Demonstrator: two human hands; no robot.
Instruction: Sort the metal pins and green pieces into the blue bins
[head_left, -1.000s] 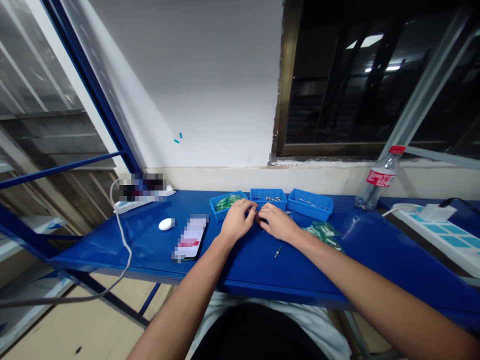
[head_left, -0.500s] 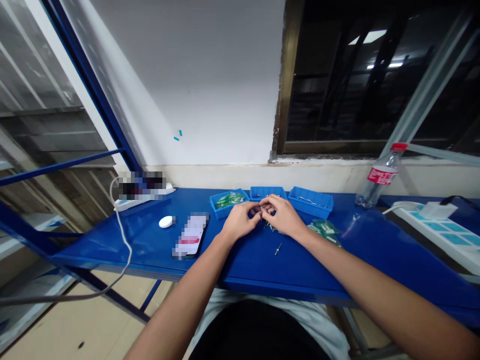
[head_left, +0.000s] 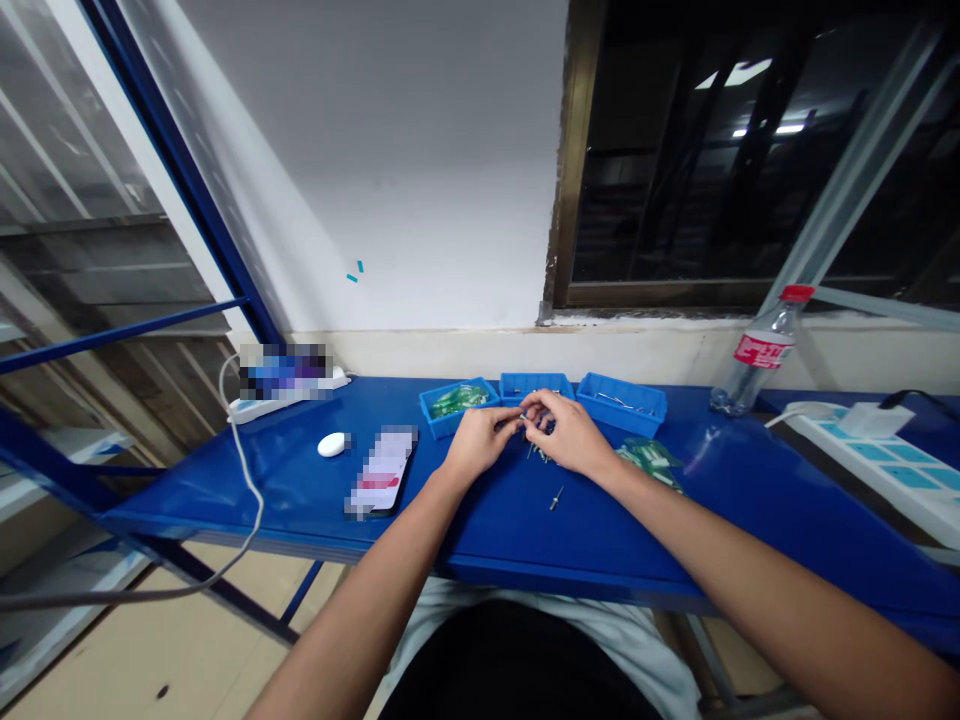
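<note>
Above the blue table, my left hand (head_left: 478, 440) is closed in a pinch, its fingertips meeting those of my right hand (head_left: 564, 432). Between them shows a small, pale metal piece (head_left: 523, 416), mostly covered by the fingers; its exact kind is not clear. My right hand is bent, with thumb and forefinger closed on the same piece. Under the right hand lies a pile of small metal pins (head_left: 538, 454), partly hidden. Closer to me, one loose pin with a thicker end, like a blind rivet (head_left: 556, 498), lies by itself.
Behind the hands stand a left blue bin (head_left: 437, 424) with green packets, a middle bin (head_left: 536, 381) and a right bin (head_left: 624, 412) with thin metal rods. A green-and-clear bag (head_left: 649, 455), phone (head_left: 382, 470), white oval object (head_left: 331, 444), bottle (head_left: 757, 355) and power strip (head_left: 877, 460) surround them.
My left fingers have straightened slightly and drawn closer together toward the right hand's fingertips. The pale piece between the hands now shows more plainly. The loose pin has not moved.
</note>
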